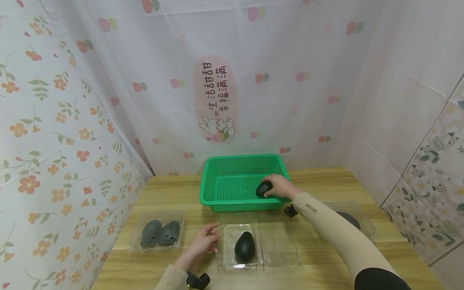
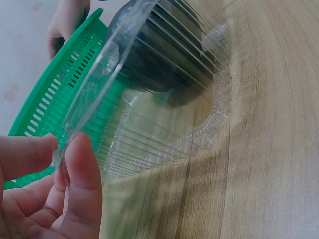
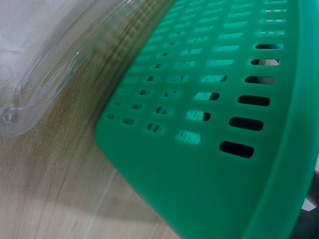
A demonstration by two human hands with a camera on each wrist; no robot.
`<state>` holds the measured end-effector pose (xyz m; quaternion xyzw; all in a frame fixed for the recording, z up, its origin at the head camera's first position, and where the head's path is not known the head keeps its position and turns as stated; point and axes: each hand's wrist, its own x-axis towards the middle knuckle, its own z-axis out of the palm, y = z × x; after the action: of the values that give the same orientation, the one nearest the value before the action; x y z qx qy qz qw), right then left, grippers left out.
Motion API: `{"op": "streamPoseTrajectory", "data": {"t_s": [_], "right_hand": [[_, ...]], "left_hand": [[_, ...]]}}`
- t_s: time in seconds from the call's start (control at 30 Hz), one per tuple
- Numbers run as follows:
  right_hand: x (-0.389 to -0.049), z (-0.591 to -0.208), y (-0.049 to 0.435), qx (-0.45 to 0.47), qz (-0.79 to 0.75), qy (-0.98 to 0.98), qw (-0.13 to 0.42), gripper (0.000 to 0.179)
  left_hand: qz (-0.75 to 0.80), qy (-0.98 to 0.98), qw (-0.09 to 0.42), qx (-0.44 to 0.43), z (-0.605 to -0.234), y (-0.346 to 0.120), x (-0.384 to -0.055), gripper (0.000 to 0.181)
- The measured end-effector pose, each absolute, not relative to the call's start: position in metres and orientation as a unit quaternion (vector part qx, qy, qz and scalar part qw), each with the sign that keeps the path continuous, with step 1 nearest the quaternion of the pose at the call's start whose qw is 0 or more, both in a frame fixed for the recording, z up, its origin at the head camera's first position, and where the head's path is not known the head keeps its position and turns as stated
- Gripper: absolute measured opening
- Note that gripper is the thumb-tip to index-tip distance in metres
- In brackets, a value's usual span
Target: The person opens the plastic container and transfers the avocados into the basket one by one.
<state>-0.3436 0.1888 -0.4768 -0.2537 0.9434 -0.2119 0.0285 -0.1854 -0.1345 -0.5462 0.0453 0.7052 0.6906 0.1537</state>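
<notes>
In the head view my right hand [image 1: 282,187] grips a dark avocado [image 1: 262,189] inside the green basket [image 1: 204,189], near its front right corner. An open clear plastic clamshell box [image 1: 226,264] lies in front of the basket, its lid [image 1: 280,245] folded out to the right. One avocado [image 1: 245,247] rests in the box's base. At the box's left edge is my left hand [image 1: 206,241]; the left wrist view shows thumb and finger pinching the clear rim [image 2: 92,97]. The basket's side [image 3: 164,164] hides most of the right hand in the right wrist view.
A closed clear box [image 1: 159,233] with two avocados stands on the left of the wooden table [image 1: 174,189]. Another clear box [image 1: 364,215] with dark contents sits on the right, partly behind my right forearm. A printed curtain [image 1: 163,121] hangs behind the table.
</notes>
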Motion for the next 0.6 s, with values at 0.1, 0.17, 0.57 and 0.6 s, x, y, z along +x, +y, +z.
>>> {"op": "streamPoseTrajectory", "data": {"t_s": [0.1, 0.17, 0.57, 0.6], "right_hand": [[-0.3450, -0.4775, 0.1875, -0.251, -0.216, 0.943, 0.038, 0.056], [-0.3461, -0.4777, 0.1868, -0.248, -0.217, 0.943, 0.046, 0.057], [-0.3501, -0.4807, 0.1849, -0.249, -0.205, 0.945, 0.059, 0.057], [-0.3504, -0.4811, 0.1849, -0.250, -0.203, 0.945, 0.060, 0.056]], "left_hand": [[0.691, 0.704, 0.153, 0.050, -0.5468, -0.1347, -0.1861, 0.053], [0.692, 0.704, 0.153, 0.051, -0.5470, -0.1350, -0.1864, 0.053], [0.692, 0.704, 0.152, 0.051, -0.5492, -0.1347, -0.1875, 0.053], [0.692, 0.703, 0.152, 0.051, -0.5494, -0.1347, -0.1876, 0.053]]}}
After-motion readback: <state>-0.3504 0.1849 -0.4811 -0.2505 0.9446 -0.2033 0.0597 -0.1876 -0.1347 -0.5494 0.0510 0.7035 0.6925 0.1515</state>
